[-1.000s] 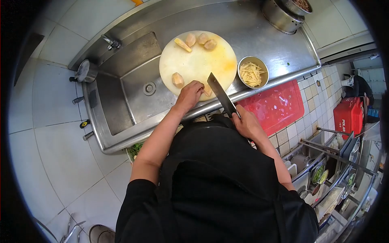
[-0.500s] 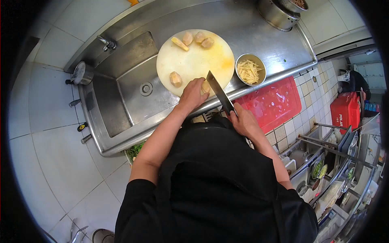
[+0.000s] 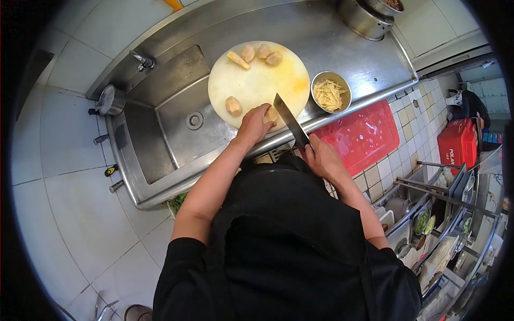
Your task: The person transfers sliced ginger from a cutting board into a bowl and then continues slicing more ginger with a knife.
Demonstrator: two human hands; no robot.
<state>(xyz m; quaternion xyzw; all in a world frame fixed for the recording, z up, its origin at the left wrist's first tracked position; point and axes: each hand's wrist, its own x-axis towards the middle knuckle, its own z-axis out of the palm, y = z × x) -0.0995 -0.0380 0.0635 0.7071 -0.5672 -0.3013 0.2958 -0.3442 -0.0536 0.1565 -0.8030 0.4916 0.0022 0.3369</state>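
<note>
A round white cutting board (image 3: 243, 88) lies across the steel counter beside the sink. On its near edge, my left hand (image 3: 255, 126) grips a pale peeled root piece (image 3: 272, 114) with curled fingers. My right hand (image 3: 323, 159) is closed around the handle of a cleaver (image 3: 290, 122). The wide blade stands tilted just right of the root piece, its tip pointing away from me. Another peeled piece (image 3: 233, 106) sits to the left of my fingers. Several more pale pieces (image 3: 273, 58) rest at the board's far side. Right of the board, a metal bowl (image 3: 346, 104) holds thin pale-yellow strips (image 3: 329, 94).
The sink basin (image 3: 176, 134) and a tap (image 3: 143, 60) are at the left, with a pot (image 3: 112, 100) by the wall. Metal pots (image 3: 364, 18) stand at the counter's far right. Below the counter edge is a red board-like surface (image 3: 364, 128). A rack (image 3: 428, 214) holds food containers.
The camera view has shifted very slightly. Both hands, the cleaver and the root piece stay in nearly the same place.
</note>
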